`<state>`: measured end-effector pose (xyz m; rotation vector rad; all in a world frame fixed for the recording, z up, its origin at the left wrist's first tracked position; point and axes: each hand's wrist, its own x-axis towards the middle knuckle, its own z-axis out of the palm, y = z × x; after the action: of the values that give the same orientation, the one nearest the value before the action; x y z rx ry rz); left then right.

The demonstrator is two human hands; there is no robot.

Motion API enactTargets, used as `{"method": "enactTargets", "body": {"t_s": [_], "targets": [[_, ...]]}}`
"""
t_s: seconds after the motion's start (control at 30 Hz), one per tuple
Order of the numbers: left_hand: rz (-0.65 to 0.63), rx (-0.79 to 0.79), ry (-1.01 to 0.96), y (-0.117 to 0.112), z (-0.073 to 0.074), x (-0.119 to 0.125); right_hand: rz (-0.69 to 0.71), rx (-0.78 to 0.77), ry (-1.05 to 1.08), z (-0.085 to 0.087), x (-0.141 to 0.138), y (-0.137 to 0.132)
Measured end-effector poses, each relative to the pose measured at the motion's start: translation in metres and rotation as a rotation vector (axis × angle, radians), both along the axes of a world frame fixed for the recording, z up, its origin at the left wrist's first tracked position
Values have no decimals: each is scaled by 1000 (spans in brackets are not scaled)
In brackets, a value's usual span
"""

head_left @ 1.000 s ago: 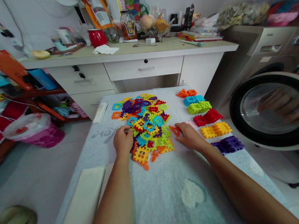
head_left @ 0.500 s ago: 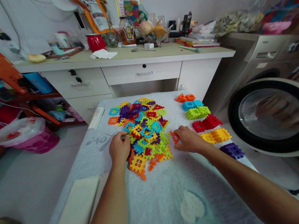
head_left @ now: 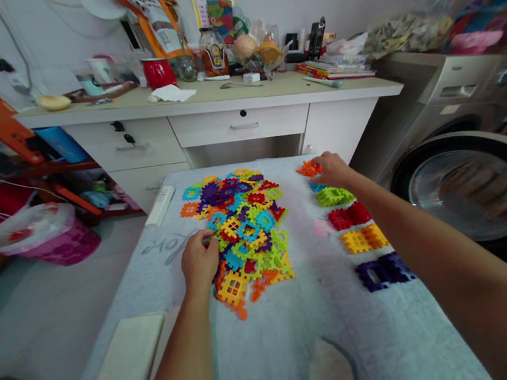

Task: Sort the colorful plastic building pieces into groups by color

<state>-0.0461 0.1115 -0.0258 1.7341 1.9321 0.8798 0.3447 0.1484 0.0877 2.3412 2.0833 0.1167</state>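
A heap of mixed-colour plastic tiles (head_left: 244,224) lies on a pale grey cloth (head_left: 279,341). My left hand (head_left: 200,260) rests at the heap's left edge, fingers curled in a pinch on a green tile. To the right runs a row of sorted piles: orange (head_left: 307,169), green (head_left: 333,196), red (head_left: 349,217), yellow (head_left: 363,238) and purple (head_left: 384,270). My right hand (head_left: 332,170) reaches to the far end of that row, fingers closed at the orange pile; the blue pile is mostly hidden under it.
A white desk (head_left: 231,116) crowded with jars, cups and books stands behind the cloth. A washing machine with its round door (head_left: 478,198) open is at the right. A pink bin (head_left: 42,235) stands on the floor at the left. A white remote (head_left: 160,205) lies by the heap.
My right hand has left the heap's right edge with an orange tile and moved far forward to the orange pile. My left hand has stayed at the heap.
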Motion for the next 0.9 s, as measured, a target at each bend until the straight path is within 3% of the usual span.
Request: {"method": "enactTargets", "body": {"t_s": [0.17,0.33,0.67,0.9], "targets": [[10,-3,-7,-1,2,1,-192,-73,15,-11,30,45],[7,-4,-5,-1,2,1,-239,-129,38,-27,39,64],[11,-5,-9,-1,1,1,-237,-63,47,-44,44,78],[-1,-9,-15,-1,0,-1,-260,49,183,-38,48,69]]}}
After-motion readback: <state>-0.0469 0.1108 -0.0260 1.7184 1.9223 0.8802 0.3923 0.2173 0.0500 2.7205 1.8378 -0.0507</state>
